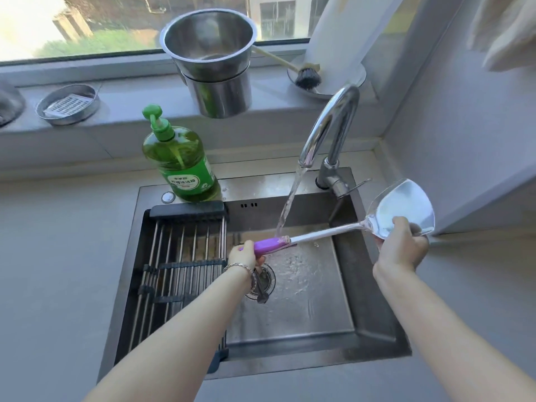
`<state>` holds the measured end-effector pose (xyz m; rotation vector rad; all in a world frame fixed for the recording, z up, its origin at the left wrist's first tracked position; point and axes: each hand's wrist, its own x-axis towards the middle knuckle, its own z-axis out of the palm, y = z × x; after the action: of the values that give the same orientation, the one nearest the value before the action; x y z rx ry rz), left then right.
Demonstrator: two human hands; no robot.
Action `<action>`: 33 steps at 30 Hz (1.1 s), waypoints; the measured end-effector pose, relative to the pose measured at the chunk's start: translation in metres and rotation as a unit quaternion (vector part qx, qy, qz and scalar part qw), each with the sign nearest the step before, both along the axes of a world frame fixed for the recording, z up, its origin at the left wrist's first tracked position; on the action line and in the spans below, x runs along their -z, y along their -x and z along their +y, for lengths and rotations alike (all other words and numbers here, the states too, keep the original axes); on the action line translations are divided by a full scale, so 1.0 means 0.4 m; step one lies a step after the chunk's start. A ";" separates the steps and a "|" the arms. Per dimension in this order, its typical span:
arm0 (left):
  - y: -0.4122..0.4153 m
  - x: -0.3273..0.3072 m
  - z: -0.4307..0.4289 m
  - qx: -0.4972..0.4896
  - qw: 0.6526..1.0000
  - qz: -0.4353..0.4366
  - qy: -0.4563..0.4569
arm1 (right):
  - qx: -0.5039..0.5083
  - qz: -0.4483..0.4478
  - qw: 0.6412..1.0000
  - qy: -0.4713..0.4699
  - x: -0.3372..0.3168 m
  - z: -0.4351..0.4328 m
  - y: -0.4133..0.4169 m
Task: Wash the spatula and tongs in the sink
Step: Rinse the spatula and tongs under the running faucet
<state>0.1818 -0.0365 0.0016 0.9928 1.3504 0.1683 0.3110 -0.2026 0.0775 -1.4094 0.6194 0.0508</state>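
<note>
A steel spatula (327, 235) with a purple handle lies level across the sink (374, 285). My left hand (245, 255) grips the purple handle end. My right hand (401, 245) holds the wide shiny blade at the sink's right rim, thumb on top. Water from the curved faucet (330, 123) falls onto the spot where the handle meets the shaft. A dark object (262, 294) lies by the drain under my left wrist; I cannot tell if it is the tongs.
A roll-up drying rack (179, 265) covers the sink's left half. A green soap bottle (179, 161) stands at the back left rim. On the window sill sit stacked steel pots (214, 62), a dish brush (306, 76) and a round tin (68, 104).
</note>
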 end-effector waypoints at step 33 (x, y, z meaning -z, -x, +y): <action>-0.020 -0.307 0.032 0.184 0.903 -0.062 -0.382 | -0.590 0.121 0.779 0.174 0.246 0.272 0.187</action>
<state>0.1898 -0.0238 0.1242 1.8440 0.9495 0.4893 0.2362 -0.0939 -0.0209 -1.9811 -0.1682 1.1876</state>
